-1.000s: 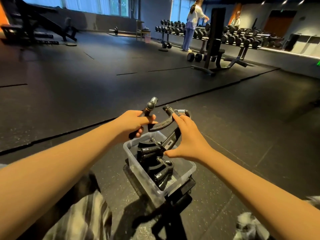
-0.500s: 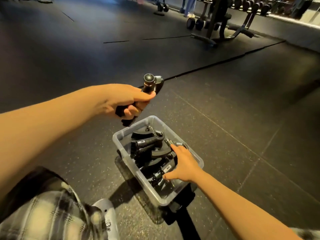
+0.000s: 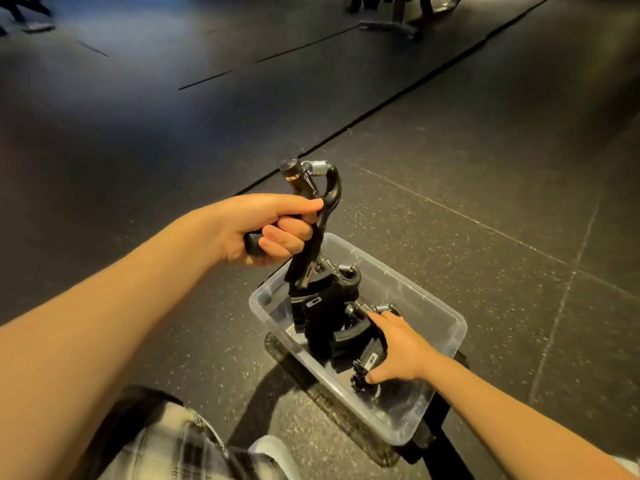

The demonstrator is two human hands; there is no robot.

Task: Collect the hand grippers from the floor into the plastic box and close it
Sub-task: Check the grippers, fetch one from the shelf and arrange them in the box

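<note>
A clear plastic box [image 3: 446,327] stands on the dark rubber floor with several black hand grippers [image 3: 325,306] piled inside. My left hand [image 3: 266,226] grips one black hand gripper [image 3: 318,195] by its handles, spring end up, just above the box's far left corner; its lower handle tips reach down toward the pile. My right hand [image 3: 398,351] is inside the box, fingers resting on a gripper [image 3: 360,337] there, thumb near the box floor. No lid is clearly visible.
A black object [image 3: 440,441] lies under and beside the box at its near right. My plaid-clothed knee [image 3: 166,441] is at the bottom left. Gym bench legs [image 3: 388,26] stand far back on the floor mats.
My right hand lowered its gripper into the box and stays on it. My left hand has brought its gripper closer, over the box's far corner. The camera tilted downward.
</note>
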